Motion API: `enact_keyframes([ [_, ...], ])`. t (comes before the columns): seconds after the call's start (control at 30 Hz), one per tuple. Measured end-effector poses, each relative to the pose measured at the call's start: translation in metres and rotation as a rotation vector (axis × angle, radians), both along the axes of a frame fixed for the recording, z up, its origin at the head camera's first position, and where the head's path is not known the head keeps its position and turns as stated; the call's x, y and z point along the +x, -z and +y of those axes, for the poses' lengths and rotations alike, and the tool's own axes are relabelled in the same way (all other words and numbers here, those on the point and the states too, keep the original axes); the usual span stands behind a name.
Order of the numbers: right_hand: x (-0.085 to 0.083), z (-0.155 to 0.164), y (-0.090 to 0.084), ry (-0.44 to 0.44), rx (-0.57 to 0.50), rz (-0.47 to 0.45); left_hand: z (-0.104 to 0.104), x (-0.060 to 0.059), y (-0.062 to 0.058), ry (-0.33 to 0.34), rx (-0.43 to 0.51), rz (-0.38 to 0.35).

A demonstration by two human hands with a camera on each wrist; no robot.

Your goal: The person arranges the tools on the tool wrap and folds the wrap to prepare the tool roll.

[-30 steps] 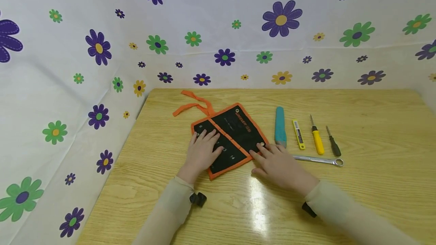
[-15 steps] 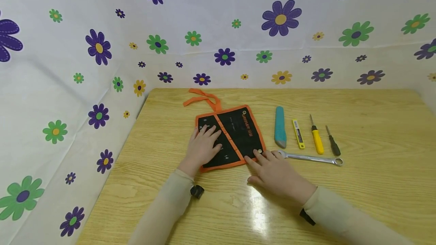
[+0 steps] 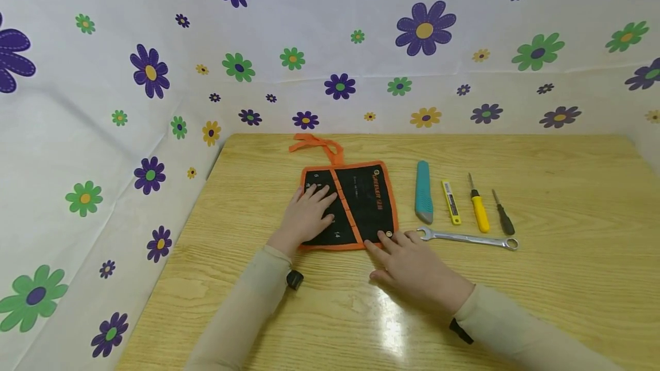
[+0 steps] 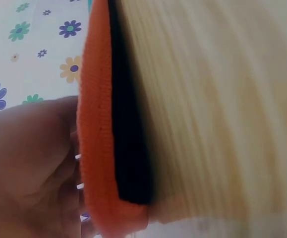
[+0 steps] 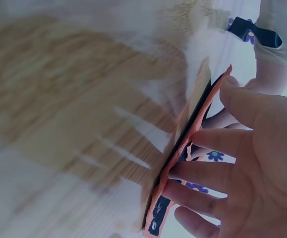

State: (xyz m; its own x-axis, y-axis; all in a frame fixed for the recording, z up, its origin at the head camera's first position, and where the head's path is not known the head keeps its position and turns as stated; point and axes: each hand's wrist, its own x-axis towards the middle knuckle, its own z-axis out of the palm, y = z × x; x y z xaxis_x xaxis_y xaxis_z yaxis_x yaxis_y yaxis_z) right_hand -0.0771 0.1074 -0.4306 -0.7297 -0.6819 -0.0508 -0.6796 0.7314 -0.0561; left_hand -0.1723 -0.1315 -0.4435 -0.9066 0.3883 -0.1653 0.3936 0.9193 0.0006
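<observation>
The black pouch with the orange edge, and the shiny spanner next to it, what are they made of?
The pouch looks like woven fabric: matte black cloth with a stitched, ribbed orange binding, plain in the left wrist view. The spanner looks like bare polished metal, probably steel, since it is silvery and catches the light.

Your tabletop (image 3: 567, 199) carries: pouch (image 3: 361, 199), teal knife (image 3: 423, 191), blade case (image 3: 451, 202), two screwdrivers (image 3: 480, 213), wrench (image 3: 469, 239).
</observation>
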Motion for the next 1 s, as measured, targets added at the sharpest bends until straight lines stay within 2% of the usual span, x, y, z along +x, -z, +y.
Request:
enact_keyframes([
  [0.33,-0.001,-0.002,-0.001,-0.005,-0.016,0.014,0.000,-0.008,0.003,0.026,-0.007,-0.017],
  [0.63,-0.001,-0.005,0.000,0.017,-0.003,0.043,0.000,-0.001,-0.004,0.035,0.001,-0.050],
  [0.83,-0.001,-0.006,0.000,0.027,0.023,0.038,-0.007,0.010,-0.002,0.050,0.092,-0.074],
  [1.0,-0.001,-0.006,-0.001,0.021,0.027,0.033,-0.016,0.022,0.001,0.051,0.240,-0.101],
])
